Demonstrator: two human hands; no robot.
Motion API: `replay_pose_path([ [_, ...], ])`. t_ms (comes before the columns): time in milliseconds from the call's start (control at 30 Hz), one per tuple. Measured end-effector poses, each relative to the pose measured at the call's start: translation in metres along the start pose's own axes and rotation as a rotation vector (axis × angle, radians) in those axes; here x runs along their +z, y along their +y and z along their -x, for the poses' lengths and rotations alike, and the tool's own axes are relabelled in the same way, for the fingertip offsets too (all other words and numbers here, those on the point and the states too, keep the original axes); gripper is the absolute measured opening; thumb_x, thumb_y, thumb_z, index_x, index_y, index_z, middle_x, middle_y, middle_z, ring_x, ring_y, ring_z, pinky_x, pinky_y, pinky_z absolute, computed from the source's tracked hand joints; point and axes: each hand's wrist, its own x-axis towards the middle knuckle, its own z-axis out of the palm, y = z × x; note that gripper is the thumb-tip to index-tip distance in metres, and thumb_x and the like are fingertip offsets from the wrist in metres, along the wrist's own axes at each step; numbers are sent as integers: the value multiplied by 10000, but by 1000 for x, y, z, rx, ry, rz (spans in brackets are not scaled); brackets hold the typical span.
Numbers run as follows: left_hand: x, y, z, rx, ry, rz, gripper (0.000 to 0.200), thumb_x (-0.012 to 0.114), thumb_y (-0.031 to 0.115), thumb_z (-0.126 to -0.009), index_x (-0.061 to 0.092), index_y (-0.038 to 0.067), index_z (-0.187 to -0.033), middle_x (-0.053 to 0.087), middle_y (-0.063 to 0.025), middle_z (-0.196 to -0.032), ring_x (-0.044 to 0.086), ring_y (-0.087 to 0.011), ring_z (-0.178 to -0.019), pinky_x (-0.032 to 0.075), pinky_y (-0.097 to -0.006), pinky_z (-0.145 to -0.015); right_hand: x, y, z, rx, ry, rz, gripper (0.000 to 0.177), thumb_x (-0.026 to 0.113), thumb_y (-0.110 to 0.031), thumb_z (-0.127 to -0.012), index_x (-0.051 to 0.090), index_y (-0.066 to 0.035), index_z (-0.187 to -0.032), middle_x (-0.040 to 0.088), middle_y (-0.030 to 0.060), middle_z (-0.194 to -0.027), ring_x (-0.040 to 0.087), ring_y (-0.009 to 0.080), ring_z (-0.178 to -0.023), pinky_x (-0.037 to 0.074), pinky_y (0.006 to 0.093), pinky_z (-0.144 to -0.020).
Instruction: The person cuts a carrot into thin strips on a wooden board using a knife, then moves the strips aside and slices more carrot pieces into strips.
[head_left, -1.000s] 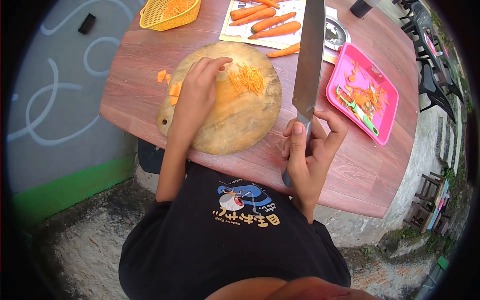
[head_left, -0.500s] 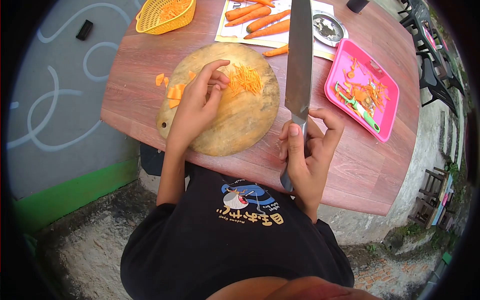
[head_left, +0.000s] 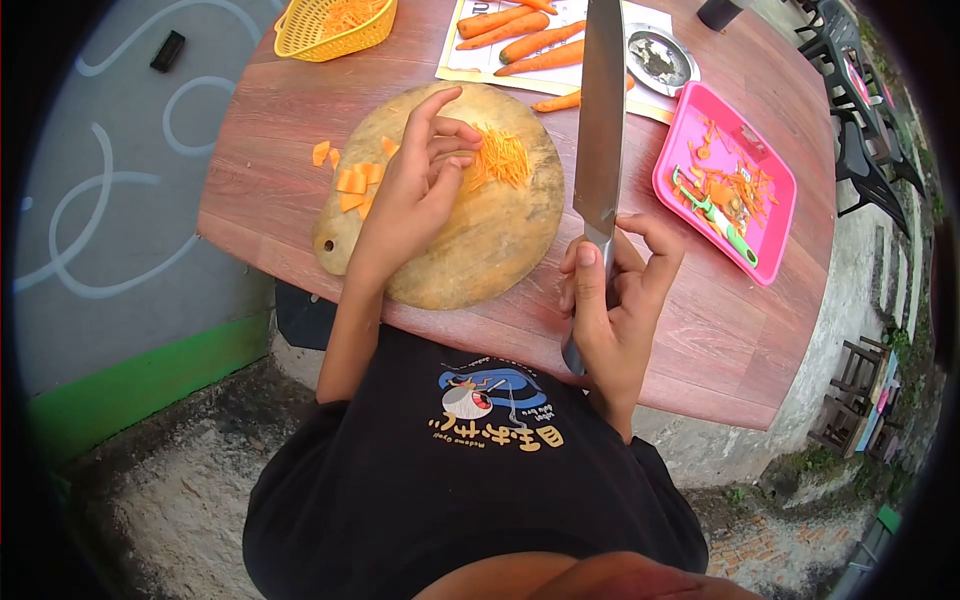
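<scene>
A round wooden cutting board [head_left: 490, 255] lies on the table in the head view. Over its middle is my left hand [head_left: 420, 195], index finger raised and the other fingers loosely bent, their tips at the edge of a pile of carrot shreds [head_left: 502, 157]. Nothing shows between those fingers. Flat carrot pieces [head_left: 352, 182] lie on the board to the left of this hand, partly behind it. My right hand [head_left: 618, 315] is closed round the handle of a large kitchen knife [head_left: 600, 130], blade pointing up and away from me, right of the board.
Whole carrots [head_left: 540, 42] rest on printed paper beside a metal ashtray [head_left: 660, 62]. A pink tray [head_left: 685, 185] at the right holds peelings and a green-handled peeler [head_left: 730, 232]. Back left stands a yellow basket [head_left: 335, 38] with carrot shreds. The table edge [head_left: 480, 330] runs close to my body.
My left hand has shifted slightly right toward the shreds, and its fingers have spread, the index finger lifting. The right hand keeps the knife almost still.
</scene>
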Motion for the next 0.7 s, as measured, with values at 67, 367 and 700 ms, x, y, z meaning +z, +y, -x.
replay_pose_path([
  [67, -3, 3, 2, -2, 6, 11, 600, 462, -86, -966, 361, 54, -1540, 566, -111, -1215, 615, -205, -1171, 530, -323, -984, 0, 3, -1, -42, -14, 66, 369, 566, 26, -1035, 358, -25, -1336, 662, 156, -1073, 625, 137, -904, 482, 273, -817],
  [367, -1, 11, 19, -148, -28, -95, 599, 447, -52, -1016, 301, 81, -1582, 541, -110, -1271, 637, -184, -1130, 535, -301, -936, 1, 4, 0, -43, 17, 77, 366, 581, 22, -1029, 374, -15, -1328, 659, 180, -1129, 642, 158, -987, 488, 293, -860],
  [700, -5, 24, 29, -248, -135, 10, 589, 437, -31, -1021, 298, 77, -1583, 543, -112, -1304, 664, -174, -1112, 524, -265, -835, 2, 3, 1, -35, 22, 57, 363, 585, 18, -1029, 376, -6, -1325, 667, 179, -1114, 644, 158, -977, 484, 287, -841],
])
